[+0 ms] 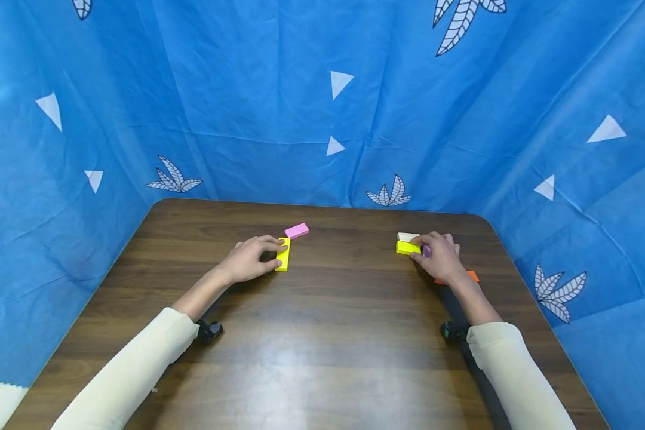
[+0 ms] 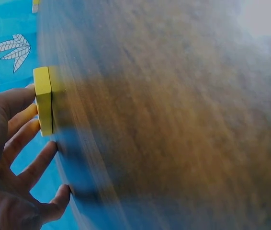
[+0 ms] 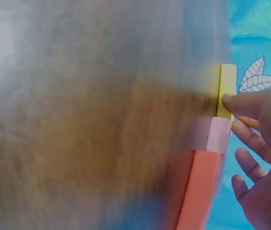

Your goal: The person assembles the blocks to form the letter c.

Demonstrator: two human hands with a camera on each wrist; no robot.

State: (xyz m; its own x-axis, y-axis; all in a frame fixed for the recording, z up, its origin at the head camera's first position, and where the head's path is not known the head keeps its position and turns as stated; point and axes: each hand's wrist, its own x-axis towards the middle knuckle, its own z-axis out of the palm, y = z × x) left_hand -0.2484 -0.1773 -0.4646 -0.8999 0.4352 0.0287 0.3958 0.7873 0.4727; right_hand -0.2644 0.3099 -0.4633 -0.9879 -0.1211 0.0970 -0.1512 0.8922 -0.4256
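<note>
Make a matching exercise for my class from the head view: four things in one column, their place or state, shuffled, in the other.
Column one
1. Left hand
2. Orange block
3. White block
4. Bright pink block

Column two
A. Just beyond the right yellow block
B. Gripping a block
C. Just beyond the left yellow block
D. Partly hidden by the right wrist

Right pairs: 1-B, 2-D, 3-A, 4-C
</note>
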